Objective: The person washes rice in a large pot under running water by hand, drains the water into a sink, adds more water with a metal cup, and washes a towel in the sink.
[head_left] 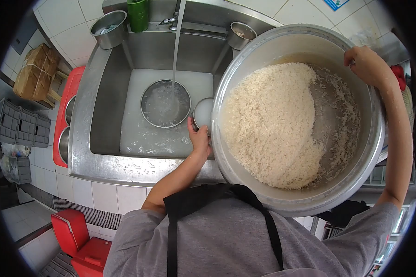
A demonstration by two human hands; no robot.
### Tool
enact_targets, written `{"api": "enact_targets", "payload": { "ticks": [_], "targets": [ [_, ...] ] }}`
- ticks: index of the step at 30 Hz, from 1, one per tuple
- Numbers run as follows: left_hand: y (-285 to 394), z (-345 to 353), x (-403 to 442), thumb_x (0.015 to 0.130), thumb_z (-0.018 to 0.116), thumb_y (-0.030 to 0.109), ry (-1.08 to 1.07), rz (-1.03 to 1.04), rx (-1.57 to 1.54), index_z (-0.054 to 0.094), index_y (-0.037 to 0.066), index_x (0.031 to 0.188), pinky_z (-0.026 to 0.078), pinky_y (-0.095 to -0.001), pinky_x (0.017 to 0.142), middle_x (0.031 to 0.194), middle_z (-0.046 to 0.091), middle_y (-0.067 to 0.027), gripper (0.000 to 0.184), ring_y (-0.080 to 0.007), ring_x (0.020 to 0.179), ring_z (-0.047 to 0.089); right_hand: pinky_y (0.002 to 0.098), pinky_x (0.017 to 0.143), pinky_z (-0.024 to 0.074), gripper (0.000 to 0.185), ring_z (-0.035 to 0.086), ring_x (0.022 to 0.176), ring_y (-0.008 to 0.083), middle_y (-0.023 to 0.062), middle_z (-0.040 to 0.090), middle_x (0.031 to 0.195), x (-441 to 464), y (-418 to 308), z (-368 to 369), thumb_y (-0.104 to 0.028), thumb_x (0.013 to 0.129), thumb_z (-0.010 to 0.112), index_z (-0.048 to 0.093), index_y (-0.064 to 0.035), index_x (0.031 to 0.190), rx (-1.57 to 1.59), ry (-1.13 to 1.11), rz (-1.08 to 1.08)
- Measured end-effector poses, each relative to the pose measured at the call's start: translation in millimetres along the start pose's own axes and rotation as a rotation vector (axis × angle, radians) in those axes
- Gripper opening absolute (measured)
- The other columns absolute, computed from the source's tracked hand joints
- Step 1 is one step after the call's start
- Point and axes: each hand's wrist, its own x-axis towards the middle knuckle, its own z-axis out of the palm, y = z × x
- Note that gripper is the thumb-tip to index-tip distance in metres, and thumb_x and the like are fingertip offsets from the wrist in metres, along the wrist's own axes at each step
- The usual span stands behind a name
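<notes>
A large metal pot (298, 211) full of wet white rice (272, 124) takes up the right side of the head view, its grey bottom showing at the rice's right. My right hand (367, 64) is closed on the pot's upper right rim. In the sink, my left hand (199, 138) grips a small round metal bowl (203, 113) beside the pot's left wall, with cloudy liquid in it. To its left, a round strainer (165, 104) sits in cloudy water under the stream from the tap (171, 21).
The steel sink's front edge (125, 167) is wet. Behind stand a metal pot (109, 30), a green container (137, 15) and a small metal pot (241, 34). Red coolers (69, 231), grey crates (21, 122) and a wrapped box (36, 71) are at the left.
</notes>
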Motion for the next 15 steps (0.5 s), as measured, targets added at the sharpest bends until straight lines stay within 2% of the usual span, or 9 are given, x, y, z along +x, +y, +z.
{"api": "enact_targets", "payload": {
  "ticks": [10, 12, 15],
  "targets": [
    [-5.5, -1.7, 4.0, 0.069, 0.043, -0.002, -0.003, -0.002, 0.0, 0.015, 0.023, 0.13, 0.047, -0.0373, 0.069, 0.111, 0.041, -0.0074, 0.071, -0.0182, 0.087, 0.049, 0.0347, 0.065, 0.0452, 0.014, 0.057, 0.07, 0.0292, 0.016, 0.059, 0.072, 2.0, -1.9, -0.2, 0.001, 0.065, 0.052, 0.06, -0.0009, 0.075, -0.031, -0.01, 0.01],
    [-8.1, -3.4, 6.1, 0.069, 0.043, -0.002, -0.002, 0.003, -0.006, 0.015, 0.023, 0.13, 0.047, -0.0375, 0.069, 0.111, 0.041, -0.0073, 0.071, -0.0182, 0.087, 0.049, 0.0355, 0.073, 0.0429, 0.014, 0.055, 0.082, 0.0308, 0.0152, 0.059, 0.082, 3.8, -7.1, -4.4, -0.001, 0.066, 0.052, 0.058, -0.0014, 0.078, -0.018, -0.135, 0.119],
    [-7.5, -1.9, 5.0, 0.069, 0.043, -0.002, 0.0, 0.006, -0.013, 0.015, 0.023, 0.13, 0.047, -0.0379, 0.069, 0.111, 0.041, -0.007, 0.071, -0.0182, 0.086, 0.049, 0.0351, 0.073, 0.0432, 0.013, 0.055, 0.081, 0.0304, 0.015, 0.059, 0.081, 4.6, -5.2, -2.4, -0.001, 0.066, 0.052, 0.058, -0.0014, 0.077, -0.021, -0.141, 0.113]
  ]
}}
